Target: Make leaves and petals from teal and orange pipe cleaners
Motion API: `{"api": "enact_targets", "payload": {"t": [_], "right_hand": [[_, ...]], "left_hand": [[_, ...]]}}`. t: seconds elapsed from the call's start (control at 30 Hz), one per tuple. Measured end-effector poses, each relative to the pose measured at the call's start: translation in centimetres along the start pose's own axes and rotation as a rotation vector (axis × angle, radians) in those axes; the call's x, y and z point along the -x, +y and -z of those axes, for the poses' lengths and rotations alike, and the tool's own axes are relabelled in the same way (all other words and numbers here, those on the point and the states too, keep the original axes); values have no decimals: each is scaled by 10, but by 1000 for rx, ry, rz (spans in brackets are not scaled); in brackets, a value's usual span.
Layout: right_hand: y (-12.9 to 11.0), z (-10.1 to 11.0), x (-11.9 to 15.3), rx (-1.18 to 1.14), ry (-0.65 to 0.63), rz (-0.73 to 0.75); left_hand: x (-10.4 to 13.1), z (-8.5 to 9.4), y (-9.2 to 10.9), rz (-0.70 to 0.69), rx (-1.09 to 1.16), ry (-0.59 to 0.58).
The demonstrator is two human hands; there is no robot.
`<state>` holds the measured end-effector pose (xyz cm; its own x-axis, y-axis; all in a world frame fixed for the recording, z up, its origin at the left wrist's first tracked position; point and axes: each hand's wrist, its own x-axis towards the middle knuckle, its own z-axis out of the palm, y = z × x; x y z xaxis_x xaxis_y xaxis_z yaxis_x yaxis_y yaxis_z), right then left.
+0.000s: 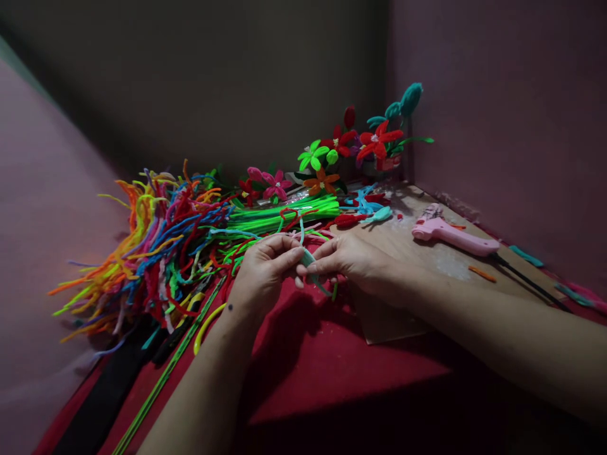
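Between my two hands, near the middle of the view, is a pale teal pipe-cleaner piece (pixel 308 258) with one end sticking up and another trailing down. My left hand (pixel 271 265) pinches its left side between thumb and finger. Thumb and fingers of my right hand (pixel 344 260) close on its right side, and the fingertips of both hands almost meet. Just behind the hands lies a bundle of bright green pipe cleaners (pixel 284 216). Part of the teal piece is hidden by my fingers.
A large multicoloured heap of pipe cleaners (pixel 156 253) spreads at the left. Pipe-cleaner flowers (pixel 377 142) stand at the back. A pink glue gun (pixel 455 237) rests on a board (pixel 403 243) at the right. Thin green sticks (pixel 165 373) lie beside my left forearm.
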<state>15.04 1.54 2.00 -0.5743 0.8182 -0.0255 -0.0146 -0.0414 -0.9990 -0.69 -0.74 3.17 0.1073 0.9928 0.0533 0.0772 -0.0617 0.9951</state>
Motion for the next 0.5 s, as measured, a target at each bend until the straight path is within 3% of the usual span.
{"api": "enact_targets", "payload": {"t": [0.27, 0.5], "right_hand": [[7, -6, -5, 172, 126, 81], [10, -6, -5, 203, 82, 155]], "left_hand": [[-1, -7, -4, -182, -388, 245], [2, -3, 1, -39, -160, 88]]}}
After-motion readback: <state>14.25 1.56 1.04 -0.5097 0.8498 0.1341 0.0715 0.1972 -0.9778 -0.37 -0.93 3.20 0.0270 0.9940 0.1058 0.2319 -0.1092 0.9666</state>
